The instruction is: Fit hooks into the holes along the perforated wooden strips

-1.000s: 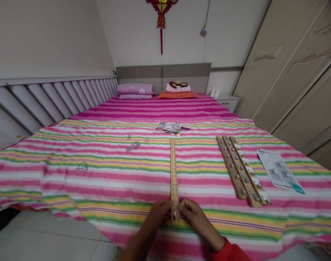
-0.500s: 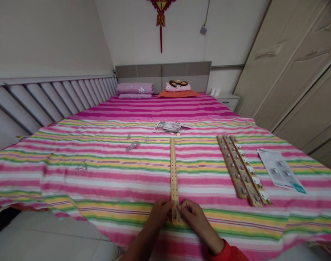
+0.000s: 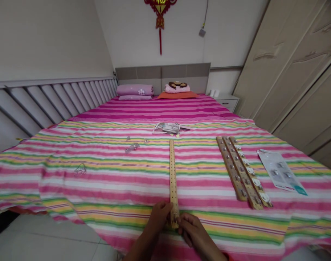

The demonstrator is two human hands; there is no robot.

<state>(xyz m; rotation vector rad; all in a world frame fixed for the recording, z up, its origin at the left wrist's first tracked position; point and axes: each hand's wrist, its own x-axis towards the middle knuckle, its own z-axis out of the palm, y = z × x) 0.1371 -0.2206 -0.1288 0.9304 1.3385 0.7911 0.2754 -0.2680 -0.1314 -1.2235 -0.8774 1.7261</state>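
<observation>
A narrow tan strip with rows of small holes (image 3: 172, 174) lies lengthwise on the striped bedsheet, its near end between my hands. My left hand (image 3: 158, 217) is closed on the strip's left edge, thumb on top. A small shiny metal piece (image 3: 175, 216) sits on the near end. My right hand (image 3: 192, 228) is closed in a pinch at the right side of that end, fingertips against the metal piece. What lies between those fingertips is too small to make out.
To the right lie several brown strips (image 3: 232, 170) with metal pieces on them, some with white discs. Beside them is a clear blister pack (image 3: 281, 172). Further back is a plastic packet (image 3: 168, 128). Small clear plastic bits (image 3: 132, 147) and a crumpled clear piece (image 3: 80, 169) lie left.
My right hand has shifted slightly down and right along the strip's near end, uncovering the shiny metal piece more. My left hand keeps its hold. The view has tilted slightly.
</observation>
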